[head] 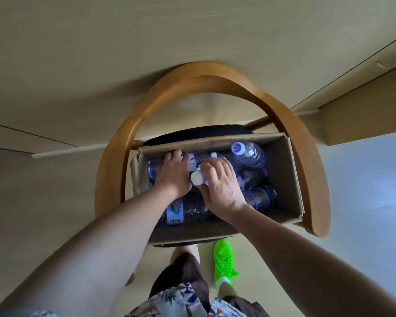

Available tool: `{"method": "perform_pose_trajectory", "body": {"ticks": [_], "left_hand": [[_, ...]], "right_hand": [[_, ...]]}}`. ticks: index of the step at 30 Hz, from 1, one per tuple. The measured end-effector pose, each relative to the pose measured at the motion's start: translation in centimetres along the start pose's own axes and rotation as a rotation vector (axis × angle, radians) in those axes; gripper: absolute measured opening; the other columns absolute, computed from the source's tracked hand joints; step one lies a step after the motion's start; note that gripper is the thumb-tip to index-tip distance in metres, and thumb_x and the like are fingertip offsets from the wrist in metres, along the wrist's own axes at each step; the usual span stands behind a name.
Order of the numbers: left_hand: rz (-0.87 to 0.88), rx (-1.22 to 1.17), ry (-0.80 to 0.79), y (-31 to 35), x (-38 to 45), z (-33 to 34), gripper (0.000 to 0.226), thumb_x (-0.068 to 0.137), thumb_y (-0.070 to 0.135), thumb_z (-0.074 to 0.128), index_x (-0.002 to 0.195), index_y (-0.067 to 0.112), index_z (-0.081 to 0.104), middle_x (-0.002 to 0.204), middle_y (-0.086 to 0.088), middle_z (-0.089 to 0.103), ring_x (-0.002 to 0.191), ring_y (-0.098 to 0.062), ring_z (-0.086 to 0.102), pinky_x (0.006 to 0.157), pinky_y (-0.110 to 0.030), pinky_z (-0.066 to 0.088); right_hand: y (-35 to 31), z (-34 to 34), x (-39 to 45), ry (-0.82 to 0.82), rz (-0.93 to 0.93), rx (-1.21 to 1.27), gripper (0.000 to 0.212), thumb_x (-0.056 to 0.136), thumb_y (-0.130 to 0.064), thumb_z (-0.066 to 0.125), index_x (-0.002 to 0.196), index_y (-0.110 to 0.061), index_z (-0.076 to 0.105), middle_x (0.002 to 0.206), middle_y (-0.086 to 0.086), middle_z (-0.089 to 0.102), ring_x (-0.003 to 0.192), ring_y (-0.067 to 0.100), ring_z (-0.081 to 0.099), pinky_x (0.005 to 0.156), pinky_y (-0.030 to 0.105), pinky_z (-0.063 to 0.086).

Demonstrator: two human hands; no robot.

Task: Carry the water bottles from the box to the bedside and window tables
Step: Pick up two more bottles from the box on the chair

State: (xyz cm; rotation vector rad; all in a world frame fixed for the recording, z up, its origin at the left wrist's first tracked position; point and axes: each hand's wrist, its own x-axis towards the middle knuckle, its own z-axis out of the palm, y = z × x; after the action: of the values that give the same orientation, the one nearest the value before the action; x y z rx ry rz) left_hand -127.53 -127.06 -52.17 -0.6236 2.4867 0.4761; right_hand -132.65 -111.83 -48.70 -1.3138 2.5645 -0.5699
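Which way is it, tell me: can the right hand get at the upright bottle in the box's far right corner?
Probably yes: the upright bottle stands uncovered, cap up, just beyond the right hand, though that hand already holds a white-capped bottle.

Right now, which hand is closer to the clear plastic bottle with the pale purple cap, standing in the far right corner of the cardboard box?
Right. The right hand is just left of the purple-capped bottle; the left hand lies farther left.

Both arms reach forward and down, left grip (173, 173) apparently curled, right grip (220, 187) curled, thumbs close together.
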Motion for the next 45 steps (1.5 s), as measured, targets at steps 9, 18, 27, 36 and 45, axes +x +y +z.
{"method": "perform_pose_trajectory", "body": {"ticks": [9,18,27,36,45], "left_hand": [[0.241,-0.032,0.116,1.6,0.9,-0.5,0.027,0.087,0.002,0.059,0.111,0.013,0.059,0.12,-0.006,0.058,0.114,-0.032,0.055,0.09,-0.042,0.046],[0.281,0.099,0.009,1.9,2.7,-1.3,0.068,0.1,0.013,0.059,0.16,0.018,0.028,0.139,-0.005,0.055,0.114,-0.031,0.056,0.087,-0.044,0.053],[0.174,0.48,-0.211,6.3,5.4,-2.3,0.072,0.103,0.026,0.054,0.161,0.04,0.015,0.133,-0.011,0.059,0.12,-0.033,0.06,0.075,-0.036,0.041],[0.178,0.449,-0.07,7.8,5.0,-2.1,0.038,0.092,0.007,0.062,0.128,0.017,0.06,0.118,-0.01,0.069,0.108,-0.032,0.067,0.069,-0.035,0.041],[0.294,0.074,-0.023,3.4,2.0,-0.4,0.056,0.073,0.041,0.077,0.122,0.033,0.05,0.125,-0.002,0.041,0.119,-0.028,0.043,0.093,-0.047,0.038]], "right_hand": [[-0.8,-3.0,2.8,0.52,0.789,0.892,0.031,0.092,-0.044,0.058,0.111,-0.02,0.058,0.101,0.001,0.063,0.093,0.015,0.06,0.089,0.028,0.048],[6.5,-3.2,0.3,0.464,1.42,1.48,0.032,0.095,-0.035,0.063,0.099,-0.005,0.075,0.081,0.011,0.069,0.061,0.027,0.062,0.062,0.036,0.053],[7.1,-1.7,-1.4,0.209,1.484,1.933,0.054,0.086,-0.054,0.065,0.115,-0.008,0.065,0.084,0.015,0.074,0.066,0.031,0.072,0.068,0.044,0.059],[6.5,-1.3,-1.5,-0.01,1.467,1.915,0.064,0.093,-0.062,0.055,0.118,-0.004,0.063,0.08,0.015,0.067,0.067,0.029,0.067,0.079,0.044,0.059],[6.0,-2.4,-1.0,0.053,1.49,1.945,0.074,0.093,-0.069,0.047,0.122,-0.001,0.057,0.08,0.018,0.07,0.078,0.036,0.069,0.101,0.056,0.048]]}}
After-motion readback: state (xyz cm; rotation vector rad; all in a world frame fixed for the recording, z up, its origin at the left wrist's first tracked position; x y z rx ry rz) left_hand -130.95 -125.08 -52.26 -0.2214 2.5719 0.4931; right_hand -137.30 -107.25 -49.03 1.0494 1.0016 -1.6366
